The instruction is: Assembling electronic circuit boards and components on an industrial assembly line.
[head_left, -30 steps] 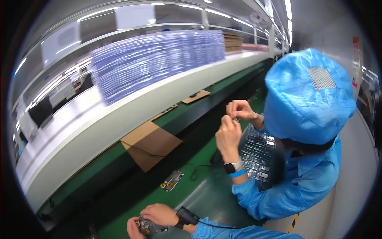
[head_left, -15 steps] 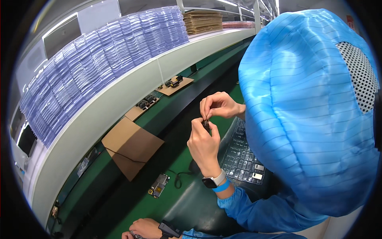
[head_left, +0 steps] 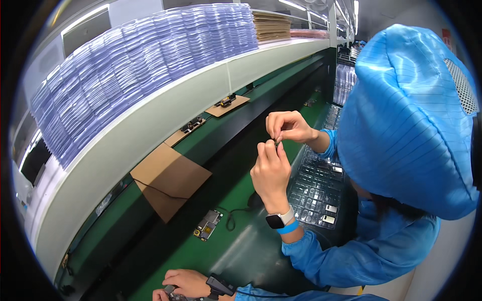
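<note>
At the lower edge, my right hand [head_left: 187, 283], with a black strapped device on its wrist, has its fingers closed on a small grey electronic board [head_left: 175, 295]. Only some fingers of my left hand [head_left: 159, 296] show, bent against the same board; the rest is cut off by the picture's edge. Farther up the green work surface lies another circuit board [head_left: 208, 224] with metal shields and a round yellow part, touched by nobody. A black cable [head_left: 231, 220] curls beside it.
A co-worker in a blue cap [head_left: 401, 115] pinches a tiny dark part between both hands [head_left: 273, 165] at right. Clear compartment trays [head_left: 314, 195] stand near them. Brown cardboard [head_left: 170, 175] leans left, below a shelf [head_left: 150, 125] bearing stacked plastic trays [head_left: 145, 70].
The view has shifted, so the shelf and the co-worker sit farther right. My hands have come slightly higher into view, showing more of the board. The co-worker's head has moved back to the right.
</note>
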`<state>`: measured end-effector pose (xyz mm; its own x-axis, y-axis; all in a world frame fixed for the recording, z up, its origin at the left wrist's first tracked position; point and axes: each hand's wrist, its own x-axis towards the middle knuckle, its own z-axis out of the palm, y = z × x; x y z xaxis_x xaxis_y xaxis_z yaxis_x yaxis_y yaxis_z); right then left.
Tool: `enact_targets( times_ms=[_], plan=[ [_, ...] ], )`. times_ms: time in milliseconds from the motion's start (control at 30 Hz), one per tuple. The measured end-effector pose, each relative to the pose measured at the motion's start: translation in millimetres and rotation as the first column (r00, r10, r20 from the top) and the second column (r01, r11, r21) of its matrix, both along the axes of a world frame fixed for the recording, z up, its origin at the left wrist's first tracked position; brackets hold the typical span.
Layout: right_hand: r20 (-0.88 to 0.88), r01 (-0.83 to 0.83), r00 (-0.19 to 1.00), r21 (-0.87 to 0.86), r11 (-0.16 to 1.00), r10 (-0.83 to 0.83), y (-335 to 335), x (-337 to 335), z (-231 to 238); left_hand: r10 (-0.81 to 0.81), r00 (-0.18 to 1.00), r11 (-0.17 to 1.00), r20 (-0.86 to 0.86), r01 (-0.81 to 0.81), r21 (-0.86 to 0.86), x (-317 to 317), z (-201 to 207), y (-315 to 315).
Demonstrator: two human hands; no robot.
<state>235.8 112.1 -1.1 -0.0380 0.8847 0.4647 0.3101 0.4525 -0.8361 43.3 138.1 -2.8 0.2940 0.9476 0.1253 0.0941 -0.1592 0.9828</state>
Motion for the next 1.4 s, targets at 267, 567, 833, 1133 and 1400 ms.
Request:
enact_targets(
  times_ms=[267,567,833,1133,1400],
  plan=[
    [0.136,0.019,0.99,0.044,0.999,-0.025,-0.1,0.1,2.4,0.066,0.996,0.997,0.057,-0.063,-0.051,-1.7,6.0,-1.2],
    [0.069,0.127,0.983,0.395,0.91,-0.167,-4.6,4.1,19.1,0.098,0.987,0.984,0.125,-0.077,-0.162,-8.3,-4.6,4.0],
    [0.017,0.064,0.997,0.239,0.969,-0.07,-5.4,-3.1,19.4,0.107,0.988,0.988,0.113,-0.093,-0.125,-9.5,-3.5,3.9],
    [-0.046,0.078,0.996,0.202,0.976,-0.07,-0.5,-8.3,18.9,0.083,0.99,0.986,0.116,-0.065,-0.153,-14.6,-1.4,6.7],
    [-0.093,0.093,0.993,0.186,0.978,-0.077,0.2,-16.5,14.9,0.137,0.977,0.979,0.161,-0.109,-0.171,-12.3,1.5,2.6]
  ],
)
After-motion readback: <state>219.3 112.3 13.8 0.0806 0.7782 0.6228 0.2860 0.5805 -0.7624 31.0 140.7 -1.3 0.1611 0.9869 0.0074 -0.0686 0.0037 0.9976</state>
